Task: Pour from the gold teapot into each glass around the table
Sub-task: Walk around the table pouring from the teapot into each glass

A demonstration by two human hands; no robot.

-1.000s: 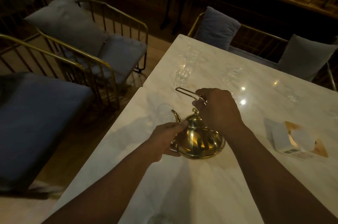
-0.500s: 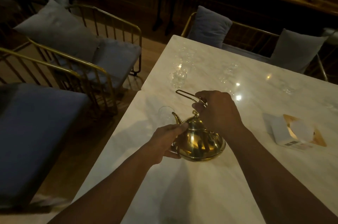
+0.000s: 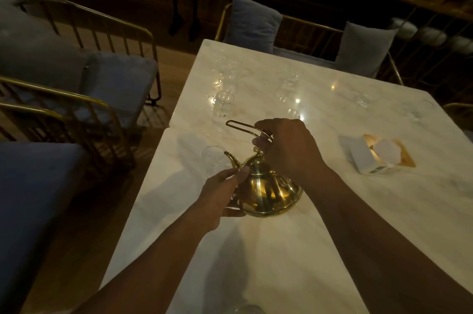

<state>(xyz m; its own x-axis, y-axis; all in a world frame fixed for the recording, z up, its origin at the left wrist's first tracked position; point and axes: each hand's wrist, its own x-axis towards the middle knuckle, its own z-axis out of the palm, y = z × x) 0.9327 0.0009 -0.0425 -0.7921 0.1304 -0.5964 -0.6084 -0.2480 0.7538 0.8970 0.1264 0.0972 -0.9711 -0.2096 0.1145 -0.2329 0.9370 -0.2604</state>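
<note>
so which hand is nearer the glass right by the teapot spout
Left. The left hand rests on the gold teapot just below the spout, close beside the glass. The right hand grips the handle, across the lid from it.

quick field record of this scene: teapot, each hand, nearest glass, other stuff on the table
teapot: gold teapot resting on the marble table, spout toward the left edge
right hand: right hand closed on the wire handle above the lid
left hand: left hand against the pot's left side, thumb near the spout base
nearest glass: clear glass just beyond the spout, contents not discernible
other glasses: one farther back, more faint ones beyond
other item: white box to the right
</note>
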